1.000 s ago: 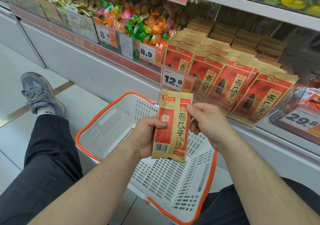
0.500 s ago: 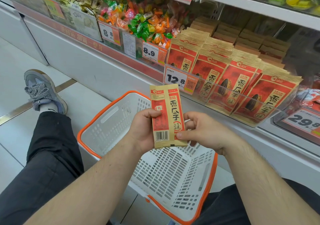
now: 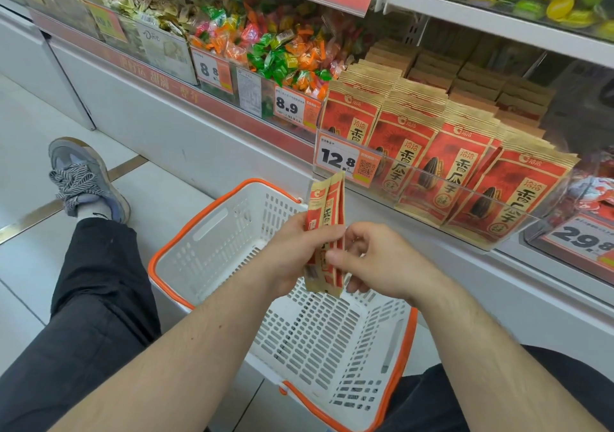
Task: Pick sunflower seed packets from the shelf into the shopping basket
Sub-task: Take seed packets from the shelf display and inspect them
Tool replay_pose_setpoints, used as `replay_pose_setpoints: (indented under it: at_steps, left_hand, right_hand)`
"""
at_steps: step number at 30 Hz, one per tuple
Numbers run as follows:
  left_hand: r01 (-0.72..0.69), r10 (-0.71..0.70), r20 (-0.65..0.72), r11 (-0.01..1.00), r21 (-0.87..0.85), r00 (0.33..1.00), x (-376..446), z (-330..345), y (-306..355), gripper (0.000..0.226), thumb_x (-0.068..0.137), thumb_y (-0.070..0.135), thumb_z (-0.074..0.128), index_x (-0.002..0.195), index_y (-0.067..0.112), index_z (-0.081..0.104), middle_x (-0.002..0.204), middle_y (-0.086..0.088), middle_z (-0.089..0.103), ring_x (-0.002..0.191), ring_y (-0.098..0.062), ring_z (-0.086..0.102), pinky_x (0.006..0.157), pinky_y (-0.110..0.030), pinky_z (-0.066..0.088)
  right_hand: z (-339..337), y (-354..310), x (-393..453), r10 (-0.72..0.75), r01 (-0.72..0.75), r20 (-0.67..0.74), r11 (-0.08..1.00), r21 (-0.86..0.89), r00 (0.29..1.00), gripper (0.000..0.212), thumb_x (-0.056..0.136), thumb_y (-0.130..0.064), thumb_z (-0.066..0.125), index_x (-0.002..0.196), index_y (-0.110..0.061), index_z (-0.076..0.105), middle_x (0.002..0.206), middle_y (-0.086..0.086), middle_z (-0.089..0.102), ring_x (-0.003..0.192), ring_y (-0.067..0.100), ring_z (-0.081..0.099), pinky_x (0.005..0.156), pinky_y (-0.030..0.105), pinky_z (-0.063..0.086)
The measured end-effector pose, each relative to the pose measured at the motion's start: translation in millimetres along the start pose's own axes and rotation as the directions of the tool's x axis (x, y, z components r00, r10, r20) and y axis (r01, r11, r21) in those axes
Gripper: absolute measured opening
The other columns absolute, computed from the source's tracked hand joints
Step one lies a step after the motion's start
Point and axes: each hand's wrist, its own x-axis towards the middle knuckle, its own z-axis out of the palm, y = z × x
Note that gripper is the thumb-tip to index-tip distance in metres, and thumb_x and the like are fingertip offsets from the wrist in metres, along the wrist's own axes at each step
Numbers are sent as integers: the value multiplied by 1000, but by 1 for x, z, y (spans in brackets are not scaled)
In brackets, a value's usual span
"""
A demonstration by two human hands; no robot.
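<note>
- The left hand (image 3: 292, 255) grasps a sunflower seed packet (image 3: 324, 232) around its middle, fingers curled about the left edge, holding it upright and turned nearly edge-on to the camera.
- The right hand (image 3: 375, 262) pinches the same packet low on its right edge, thumb in front, the other fingers bent behind it.
- Both forearms reach in from the bottom of the view and meet over the shopping basket (image 3: 232, 199), a white slotted one with an orange rim; the packet hangs above the basket's far half, not inside it.
- Turned so narrow, the packet's print is mostly hidden by the fingers; only a few red and tan strips and part of a dark character show.
- Whether the packet is single or folded cannot be told.
- Just beyond, rows of matching red packets (image 3: 465, 165) stand in a clear shelf tray (image 3: 415, 195), each showing a dark seed and large Chinese characters.
- A price tag (image 3: 345, 162) on the tray front reads 12.8, with a QR code.
- Further tags read 8.9 (image 3: 292, 107) under mixed wrapped candies (image 3: 282, 52), and 29 (image 3: 584, 237), cut off at the right edge.
- A grey sneaker (image 3: 83, 179) and a dark trouser leg lie to the left.
</note>
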Motion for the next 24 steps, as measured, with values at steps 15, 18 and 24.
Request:
replay_pose_setpoints:
  at_steps: [15,18,24]
  left_hand:
    - [-30,22,125,998,60,992,-5,3,-10,61,57,30,71,115,13,65,92,-10,67,97,-39,64,78,-42,45]
    - [-3,1,199,1000,11,980,-5,2,-11,68,55,34,69,118,6,63,93,-12,66,96,-31,63,81,-44,48]
    - [3,5,250,999,-32,968,-5,1,-12,50,59,33,68,106,15,68,92,-8,67,96,-31,63,78,-42,49]
  right_hand:
    - [-2,0,10,-4,64,-219,962,264,976,23,102,-11,43,84,-8,56,67,1,68,51,15,63,50,30,43]
    - [-3,-1,9,43,28,-120,848,529,992,19,104,-5,40,93,-1,56,68,12,69,47,18,58,43,25,43]
    - [-4,0,7,40,17,-78,782,623,996,22,103,-4,39,89,-2,55,63,12,68,45,17,55,44,25,37]
